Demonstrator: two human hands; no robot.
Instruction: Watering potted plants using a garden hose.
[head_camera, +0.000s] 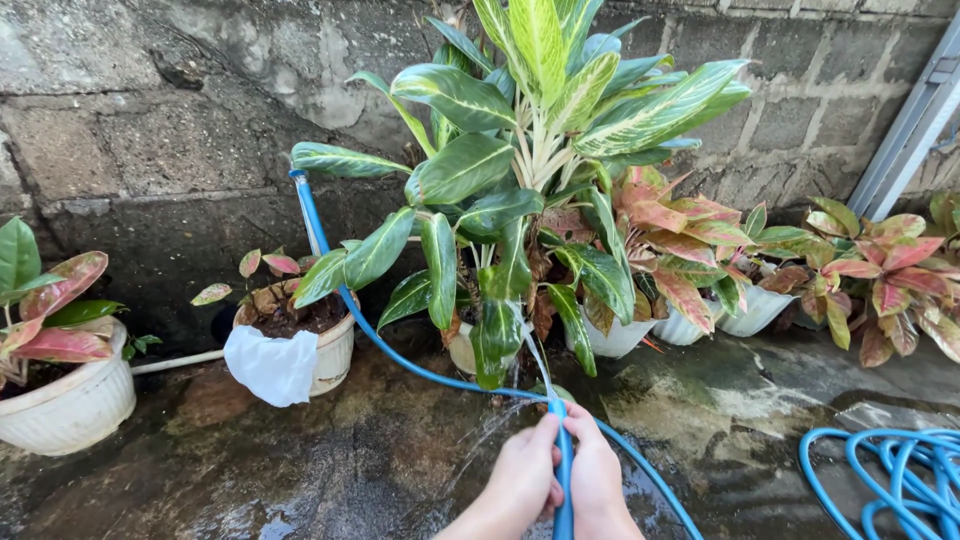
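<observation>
Clasping the blue hose between them, both hands are pressed together around it.

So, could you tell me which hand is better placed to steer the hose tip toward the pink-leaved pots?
Probably the right hand: it grips the blue hose on the side nearer the pink-leaved pots, while the left hand sits on the far side.

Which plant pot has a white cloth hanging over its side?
The small pot left of the big green plant; a white cloth drapes over its rim. The others have none.
</observation>
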